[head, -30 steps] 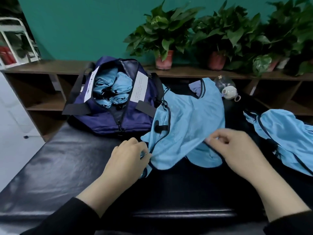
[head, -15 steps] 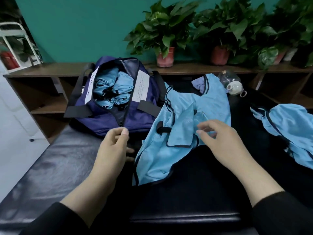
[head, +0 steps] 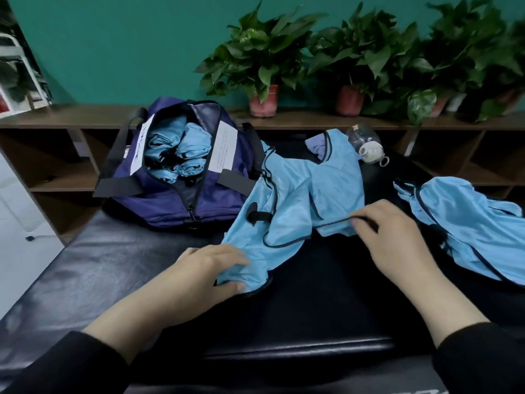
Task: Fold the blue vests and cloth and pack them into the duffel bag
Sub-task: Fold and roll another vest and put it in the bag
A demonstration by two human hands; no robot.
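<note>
The blue vest lies mid-frame on the black surface, its long axis running lower left to upper right, neckline toward the upper right. The left hand pinches its lower corner; the right hand pinches its dark-trimmed edge.

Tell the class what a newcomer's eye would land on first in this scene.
Probably the light blue vest spread across the black padded bench, with the left hand gripping its near corner and the right hand pinching its dark-trimmed edge. Next, the open navy duffel bag at the back left, already stuffed with blue bundles.
</note>
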